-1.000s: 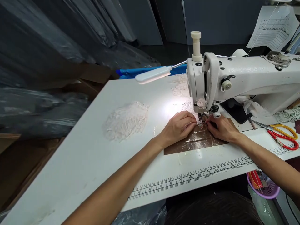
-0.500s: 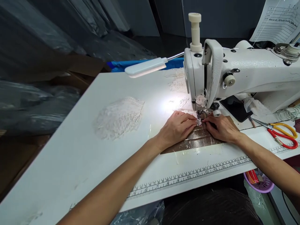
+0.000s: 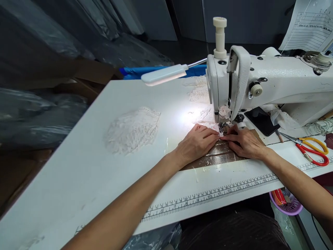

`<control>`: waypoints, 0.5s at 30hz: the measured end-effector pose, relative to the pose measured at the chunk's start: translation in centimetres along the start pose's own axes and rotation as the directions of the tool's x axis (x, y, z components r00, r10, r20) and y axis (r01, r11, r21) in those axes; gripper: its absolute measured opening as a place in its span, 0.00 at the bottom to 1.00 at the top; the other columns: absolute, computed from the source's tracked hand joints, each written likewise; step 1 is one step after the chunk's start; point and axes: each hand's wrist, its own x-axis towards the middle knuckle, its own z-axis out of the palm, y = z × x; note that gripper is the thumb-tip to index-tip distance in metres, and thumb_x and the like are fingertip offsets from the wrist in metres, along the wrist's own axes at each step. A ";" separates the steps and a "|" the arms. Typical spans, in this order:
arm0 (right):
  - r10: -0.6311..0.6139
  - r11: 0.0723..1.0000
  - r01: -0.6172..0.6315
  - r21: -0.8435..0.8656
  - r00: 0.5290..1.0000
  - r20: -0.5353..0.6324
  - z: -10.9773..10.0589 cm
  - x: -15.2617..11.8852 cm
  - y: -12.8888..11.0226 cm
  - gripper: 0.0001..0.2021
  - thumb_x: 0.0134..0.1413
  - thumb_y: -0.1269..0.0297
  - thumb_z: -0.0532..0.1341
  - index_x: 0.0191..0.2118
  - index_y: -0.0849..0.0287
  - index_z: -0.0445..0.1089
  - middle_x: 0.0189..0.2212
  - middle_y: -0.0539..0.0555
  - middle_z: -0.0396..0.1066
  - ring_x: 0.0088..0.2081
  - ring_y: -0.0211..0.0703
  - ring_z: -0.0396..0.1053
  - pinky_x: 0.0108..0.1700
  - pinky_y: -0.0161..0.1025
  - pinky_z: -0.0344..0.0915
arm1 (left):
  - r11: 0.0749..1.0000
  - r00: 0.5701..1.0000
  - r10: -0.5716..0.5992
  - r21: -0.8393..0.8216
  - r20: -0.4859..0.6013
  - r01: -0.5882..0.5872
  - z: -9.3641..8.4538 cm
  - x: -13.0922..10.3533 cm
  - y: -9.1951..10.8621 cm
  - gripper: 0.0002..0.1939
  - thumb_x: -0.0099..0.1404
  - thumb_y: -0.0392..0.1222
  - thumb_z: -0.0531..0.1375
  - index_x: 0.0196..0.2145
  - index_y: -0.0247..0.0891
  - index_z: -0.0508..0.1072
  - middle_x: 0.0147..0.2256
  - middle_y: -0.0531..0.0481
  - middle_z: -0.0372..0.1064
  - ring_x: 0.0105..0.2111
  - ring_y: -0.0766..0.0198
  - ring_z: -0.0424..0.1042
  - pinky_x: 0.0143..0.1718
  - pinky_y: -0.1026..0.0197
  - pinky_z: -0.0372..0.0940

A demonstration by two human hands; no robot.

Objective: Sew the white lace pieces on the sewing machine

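Observation:
A white sewing machine (image 3: 286, 74) stands at the right, its presser foot (image 3: 222, 127) down by both hands. White lace fabric (image 3: 205, 121) lies under and behind the foot. My left hand (image 3: 199, 141) rests palm down just left of the foot, its closed fingers pressing the lace's edge. To the right of the foot, my right hand (image 3: 244, 141) reaches its fingertips to the same small bit of fabric, index finger extended and touching it. A brown plate (image 3: 218, 157) shows beneath the hands. A lace piece (image 3: 134, 130) lies apart on the white table (image 3: 85, 173).
Scissors (image 3: 312, 149) with red and yellow handles and a dark phone (image 3: 262, 120) lie right of the hands. A lamp (image 3: 165, 74) hangs over the table. Below the edge is a purple basket (image 3: 291, 207). A printed ruler (image 3: 210, 196) runs along the front edge.
My right hand's fingers have moved left to the fabric in front of the presser foot. My left hand has hardly moved. The view has shifted slightly.

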 end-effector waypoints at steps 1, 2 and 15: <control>-0.001 1.000 0.001 -0.008 1.000 0.000 0.0 0.0 -0.1 0.16 0.62 0.68 0.55 0.49 0.57 0.77 0.43 0.60 0.68 0.43 0.47 0.66 0.48 0.48 0.66 | 1.000 1.000 0.015 0.014 0.005 -0.015 -0.1 0.0 0.1 0.15 0.73 0.40 0.50 0.37 0.42 0.76 0.41 0.47 0.77 0.38 0.59 0.73 0.42 0.51 0.65; -0.003 1.000 0.003 -0.016 1.000 0.002 -0.1 0.0 -0.2 0.16 0.62 0.69 0.55 0.49 0.57 0.77 0.43 0.60 0.68 0.43 0.47 0.66 0.47 0.47 0.66 | 0.999 0.999 0.033 0.036 0.009 -0.033 -0.2 0.0 0.2 0.15 0.73 0.40 0.49 0.37 0.41 0.76 0.41 0.46 0.77 0.38 0.59 0.73 0.41 0.51 0.65; 0.056 0.976 -0.043 -0.214 0.997 0.055 0.3 -0.3 -1.4 0.17 0.67 0.67 0.51 0.55 0.54 0.71 0.44 0.60 0.67 0.46 0.51 0.64 0.46 0.49 0.65 | 0.971 0.990 0.129 0.196 0.055 -0.137 -0.9 -0.4 0.5 0.15 0.72 0.38 0.50 0.45 0.35 0.75 0.46 0.44 0.75 0.40 0.57 0.73 0.43 0.50 0.64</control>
